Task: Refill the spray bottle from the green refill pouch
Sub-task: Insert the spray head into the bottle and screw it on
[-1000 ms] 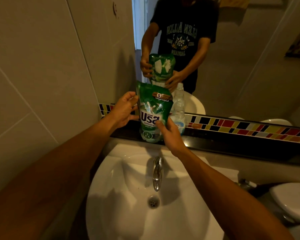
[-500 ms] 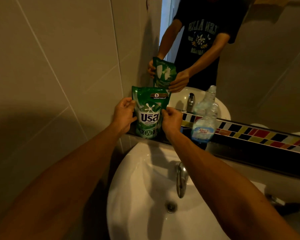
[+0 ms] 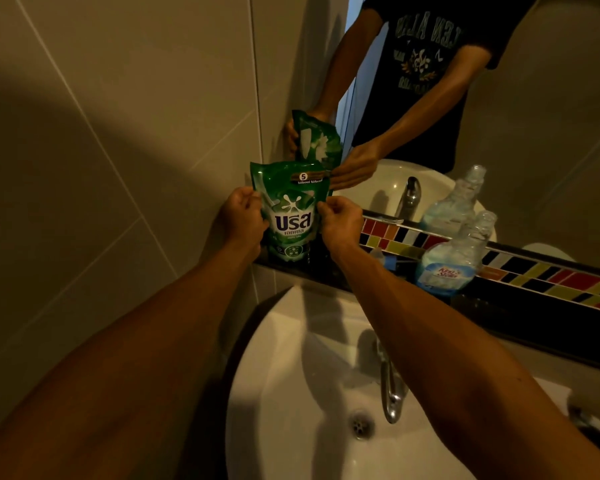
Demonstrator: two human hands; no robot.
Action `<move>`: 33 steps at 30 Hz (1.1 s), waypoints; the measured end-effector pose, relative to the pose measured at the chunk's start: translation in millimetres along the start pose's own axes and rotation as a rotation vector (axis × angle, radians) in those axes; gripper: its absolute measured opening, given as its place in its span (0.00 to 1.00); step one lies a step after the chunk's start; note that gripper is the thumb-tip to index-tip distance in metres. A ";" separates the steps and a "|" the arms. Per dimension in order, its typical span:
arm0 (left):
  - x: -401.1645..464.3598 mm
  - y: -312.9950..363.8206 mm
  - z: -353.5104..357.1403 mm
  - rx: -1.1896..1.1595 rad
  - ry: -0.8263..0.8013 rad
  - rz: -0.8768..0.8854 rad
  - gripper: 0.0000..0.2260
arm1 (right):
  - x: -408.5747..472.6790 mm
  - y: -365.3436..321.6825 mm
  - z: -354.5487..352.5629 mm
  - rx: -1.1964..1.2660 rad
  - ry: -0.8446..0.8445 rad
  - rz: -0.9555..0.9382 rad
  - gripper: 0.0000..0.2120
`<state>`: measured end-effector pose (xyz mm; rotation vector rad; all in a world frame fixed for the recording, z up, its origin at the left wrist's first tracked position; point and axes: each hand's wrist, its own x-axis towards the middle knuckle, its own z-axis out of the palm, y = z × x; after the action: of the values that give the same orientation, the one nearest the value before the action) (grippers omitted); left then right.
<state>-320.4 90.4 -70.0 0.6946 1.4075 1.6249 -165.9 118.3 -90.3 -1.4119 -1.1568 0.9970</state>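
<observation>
From the head camera, looking down over a bathroom basin, both bare forearms reach forward to a glossy green plastic refill pouch (image 3: 290, 213) with white lettering and a white splash mark on its front. The pouch stands upright on the dark ledge (image 3: 520, 306) that runs along the wall behind the basin, at the ledge's left end, close to the corner of the beige tiled wall (image 3: 118, 133).

The left hand (image 3: 241, 218) has its fingers curled and grips the pouch's left edge at about mid-height, thumb and fingertips closing on the side seam. The right hand (image 3: 340, 223) is likewise curled, pinching the pouch's right edge at about the same height. The pouch sits between the two hands, its top above them.

To the right, well apart from the pouch, a clear plastic spray bottle (image 3: 454, 258) with a pale blue label stands on the same ledge with no spray head on its open neck; neither hand touches it. Whether it holds any liquid cannot be told. A strip of multicoloured mosaic tiles (image 3: 551, 275) runs behind it below the mirror (image 3: 534, 150), which reflects the person's dark printed T-shirt, both hands, the back of the pouch and the bottle.

Below the arms lies the white ceramic basin (image 3: 291, 393), with a chrome tap (image 3: 390, 393) over its drain (image 3: 361, 424).
</observation>
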 end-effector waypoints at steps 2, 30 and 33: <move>3.4 -1.7 0.4 0.001 0.009 -0.002 0.05 | 1.2 0.7 2.8 0.019 0.004 0.006 0.03; -116.4 -103.6 102.0 0.796 -0.579 0.129 0.29 | -100.2 54.3 -217.0 0.012 0.340 0.043 0.21; -110.7 -111.9 120.4 0.810 -0.556 0.129 0.26 | -86.7 50.4 -239.0 -0.024 0.342 0.006 0.27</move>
<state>-138.6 53.9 -140.0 1.5821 1.5784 0.7809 55.9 -15.0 -105.6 -1.5352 -0.9141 0.7111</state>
